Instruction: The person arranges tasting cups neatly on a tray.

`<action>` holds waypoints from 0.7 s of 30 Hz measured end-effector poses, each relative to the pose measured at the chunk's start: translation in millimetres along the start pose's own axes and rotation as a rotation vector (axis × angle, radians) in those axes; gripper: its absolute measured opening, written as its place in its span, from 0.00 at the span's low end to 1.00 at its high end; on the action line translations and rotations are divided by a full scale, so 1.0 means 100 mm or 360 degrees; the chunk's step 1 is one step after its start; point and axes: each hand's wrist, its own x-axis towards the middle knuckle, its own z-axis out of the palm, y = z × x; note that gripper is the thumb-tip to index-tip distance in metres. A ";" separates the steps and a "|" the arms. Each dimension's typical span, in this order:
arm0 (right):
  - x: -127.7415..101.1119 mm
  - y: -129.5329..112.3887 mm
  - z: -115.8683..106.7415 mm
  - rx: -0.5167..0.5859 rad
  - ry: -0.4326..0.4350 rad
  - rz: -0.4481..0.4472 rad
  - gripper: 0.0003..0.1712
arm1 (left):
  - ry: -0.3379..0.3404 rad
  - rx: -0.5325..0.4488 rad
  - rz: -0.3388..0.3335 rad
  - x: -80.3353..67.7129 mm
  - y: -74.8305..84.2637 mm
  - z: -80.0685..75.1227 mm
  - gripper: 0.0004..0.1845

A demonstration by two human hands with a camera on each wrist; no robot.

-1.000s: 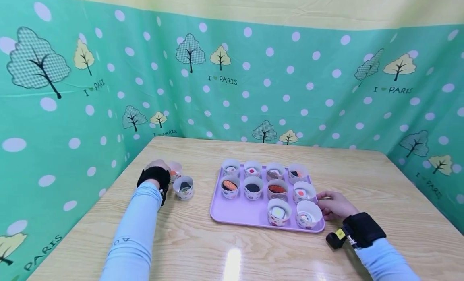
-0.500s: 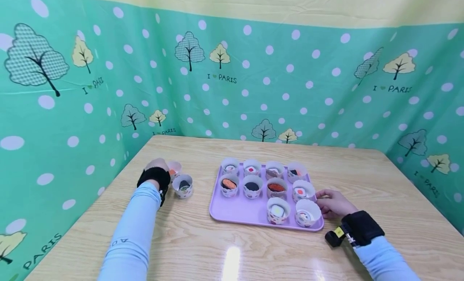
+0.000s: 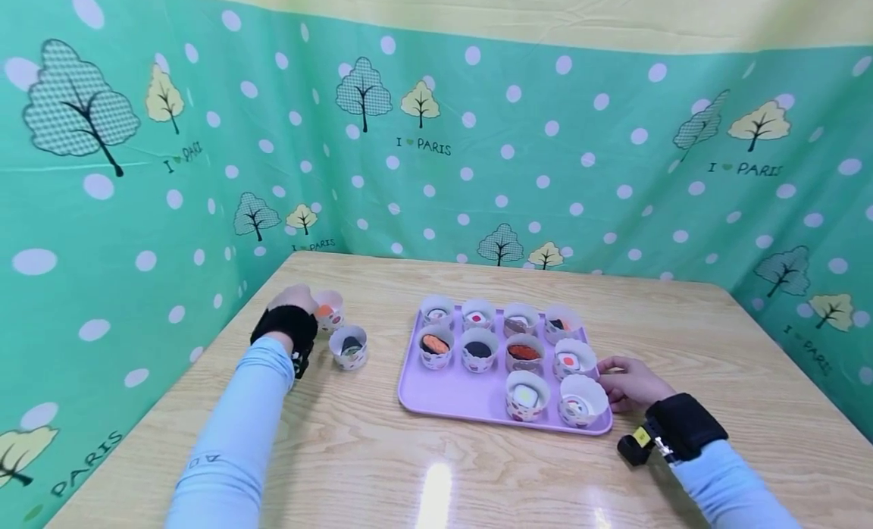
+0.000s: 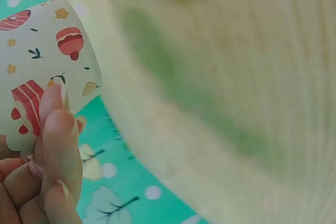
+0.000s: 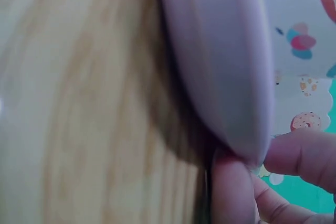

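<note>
My left hand (image 3: pixel 307 300) grips a patterned paper cup (image 3: pixel 330 311) with an orange sushi piece in it, near the table's left side. The left wrist view shows my fingers (image 4: pixel 55 140) curled round the cup's wall (image 4: pixel 50 45). A second cup (image 3: pixel 348 347) with a dark piece stands just beside it. My right hand (image 3: pixel 616 379) pinches the right rim of the purple tray (image 3: pixel 443 399). In the right wrist view the thumb (image 5: pixel 299 153) lies on the rim (image 5: pixel 220 66) with a finger under it. Several sushi cups (image 3: pixel 524 353) stand on the tray.
The wooden table (image 3: pixel 436 476) is walled on the left, back and right by a green polka-dot curtain (image 3: pixel 477 173). The tray's front left part holds no cups. Both wrists carry black camera straps.
My left hand and its cup have shifted slightly up and away from me. The right hand stays on the tray's edge, and the tray has not moved.
</note>
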 end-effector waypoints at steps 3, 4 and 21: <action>-0.01 -0.03 0.00 -0.0040 -0.0021 0.0011 0.22 | -0.0020 0.0043 0.0032 -0.02 0.01 -0.07 0.32; -0.01 -0.04 0.00 -0.0058 -0.0022 0.0015 0.22 | -0.0020 0.0090 0.0058 -0.03 0.03 -0.10 0.32; -0.01 -0.10 0.04 -0.0156 -0.0072 0.0010 0.17 | 0.0319 0.0386 0.0699 -0.67 0.52 0.19 0.07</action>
